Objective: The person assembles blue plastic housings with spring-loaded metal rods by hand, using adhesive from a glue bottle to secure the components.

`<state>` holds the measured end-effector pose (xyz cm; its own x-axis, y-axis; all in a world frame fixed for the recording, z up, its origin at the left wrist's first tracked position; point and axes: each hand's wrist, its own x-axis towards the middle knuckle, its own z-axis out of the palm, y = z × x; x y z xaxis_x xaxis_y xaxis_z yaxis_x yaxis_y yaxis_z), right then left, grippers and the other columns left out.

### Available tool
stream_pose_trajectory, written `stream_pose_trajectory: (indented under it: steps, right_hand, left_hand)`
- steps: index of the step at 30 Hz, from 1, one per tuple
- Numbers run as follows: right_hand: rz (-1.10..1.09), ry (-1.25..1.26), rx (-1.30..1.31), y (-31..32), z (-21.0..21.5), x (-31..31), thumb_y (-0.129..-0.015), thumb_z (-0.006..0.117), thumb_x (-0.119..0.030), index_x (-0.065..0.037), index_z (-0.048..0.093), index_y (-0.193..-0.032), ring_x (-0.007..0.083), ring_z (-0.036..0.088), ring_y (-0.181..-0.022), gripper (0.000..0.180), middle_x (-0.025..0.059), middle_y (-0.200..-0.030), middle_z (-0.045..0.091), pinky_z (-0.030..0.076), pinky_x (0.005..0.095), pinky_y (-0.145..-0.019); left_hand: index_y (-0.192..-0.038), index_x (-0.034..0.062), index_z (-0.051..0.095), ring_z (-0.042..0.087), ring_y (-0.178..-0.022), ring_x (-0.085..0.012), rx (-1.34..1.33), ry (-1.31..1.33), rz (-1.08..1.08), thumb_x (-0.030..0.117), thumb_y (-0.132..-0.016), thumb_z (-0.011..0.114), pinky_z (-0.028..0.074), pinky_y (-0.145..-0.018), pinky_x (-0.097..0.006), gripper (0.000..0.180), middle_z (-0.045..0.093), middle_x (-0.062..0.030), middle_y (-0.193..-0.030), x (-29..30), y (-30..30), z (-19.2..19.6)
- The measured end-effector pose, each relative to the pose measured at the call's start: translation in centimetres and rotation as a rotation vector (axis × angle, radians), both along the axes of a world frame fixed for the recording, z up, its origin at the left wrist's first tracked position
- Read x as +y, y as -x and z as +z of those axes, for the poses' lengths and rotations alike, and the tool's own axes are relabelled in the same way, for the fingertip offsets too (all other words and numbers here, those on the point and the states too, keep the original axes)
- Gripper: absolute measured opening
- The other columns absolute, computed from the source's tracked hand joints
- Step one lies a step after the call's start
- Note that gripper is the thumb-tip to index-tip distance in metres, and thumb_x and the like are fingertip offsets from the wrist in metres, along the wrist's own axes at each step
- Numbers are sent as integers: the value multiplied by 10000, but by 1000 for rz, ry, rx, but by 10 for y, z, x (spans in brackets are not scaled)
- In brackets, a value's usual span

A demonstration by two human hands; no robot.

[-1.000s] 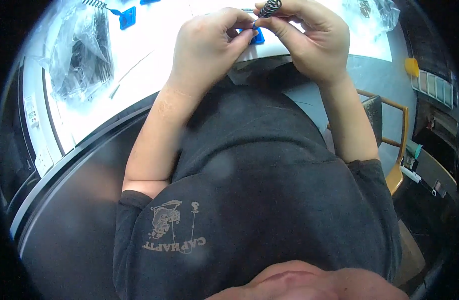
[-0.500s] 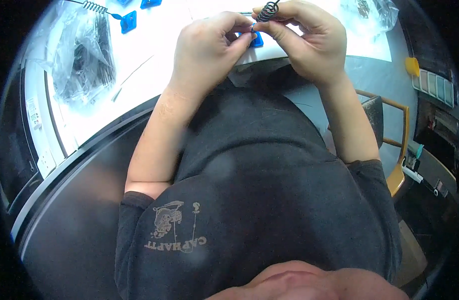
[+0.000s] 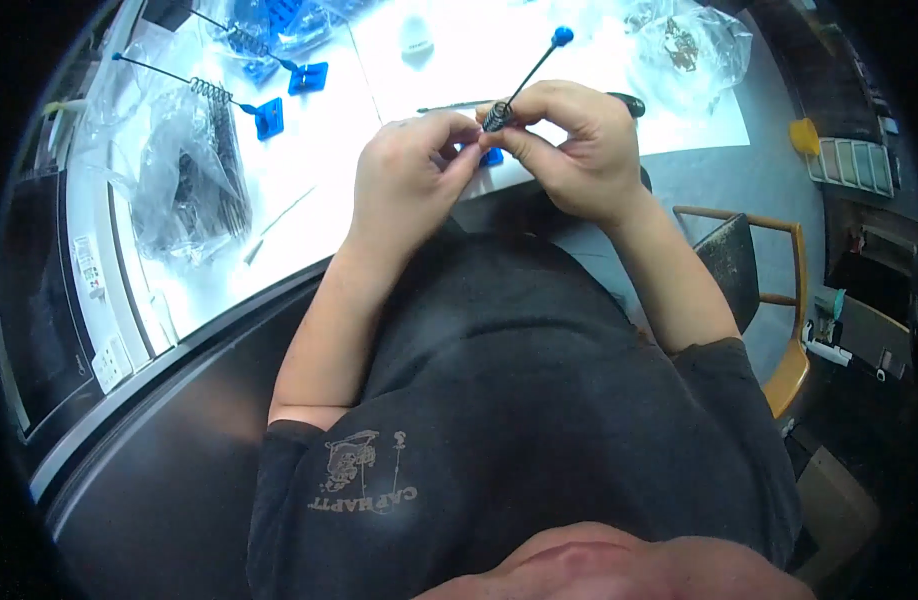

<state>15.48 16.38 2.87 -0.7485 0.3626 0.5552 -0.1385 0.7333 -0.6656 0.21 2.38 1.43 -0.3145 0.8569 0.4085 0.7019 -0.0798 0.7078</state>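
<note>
My left hand point(image 3: 414, 175) and my right hand point(image 3: 579, 150) meet at the fingertips over the near edge of the white table. Between my right thumb and fingers is a black coil spring point(image 3: 497, 117). A thin black rod point(image 3: 531, 75) rises from it, tipped with a blue ball point(image 3: 562, 37). My left thumb and forefinger pinch at the spring's lower end, closed on a blue base point(image 3: 492, 157) that shows partly below them. Fingertips hide the joint between base and spring.
Two similar spring pieces with blue square bases point(image 3: 268, 118) lie at the far left. Nearby is a clear bag of black rods point(image 3: 194, 180). Another clear bag point(image 3: 689, 50) lies far right. A black handle point(image 3: 629, 103) pokes out behind my right hand. A chair point(image 3: 799, 300) stands right.
The view has shifted, so more of the table's far side shows, along with the rod's blue ball end. Both hands keep their pinch at the spring and base.
</note>
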Motion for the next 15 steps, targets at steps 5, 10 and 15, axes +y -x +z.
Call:
stream_pose_trajectory:
  steps: [5, 10, 15]
  right_hand:
    - [-1, -24, -16, 0, 5, -1, -830, 796, -54, -5, 773, -992, 250, 746, -819, 171, 131, -919, 764, 591, 325, -744]
    - [-6, -58, -28, -1, 10, -1, -824, 789, -42, -7, 769, -984, 254, 744, -817, 165, 128, -912, 762, 587, 323, -738]
    - [9, -41, -31, 1, 6, 2, -813, 794, -38, -14, 765, -985, 255, 743, -818, 176, 132, -911, 759, 584, 322, -736]
  left_hand:
    - [-930, 61, 740, 700, -698, -239, -22, 35, 12, 96, -831, 786, 542, -657, -356, 115, 740, -87, -818, 1, 0, -1]
    - [-927, 65, 738, 695, -707, -247, -42, 30, 6, 98, -825, 790, 530, -671, -361, 119, 736, -84, -808, 1, 0, 0]
    - [-934, 64, 738, 693, -712, -245, -78, 51, 10, 104, -825, 793, 529, -673, -359, 128, 732, -86, -803, 1, 1, 0]
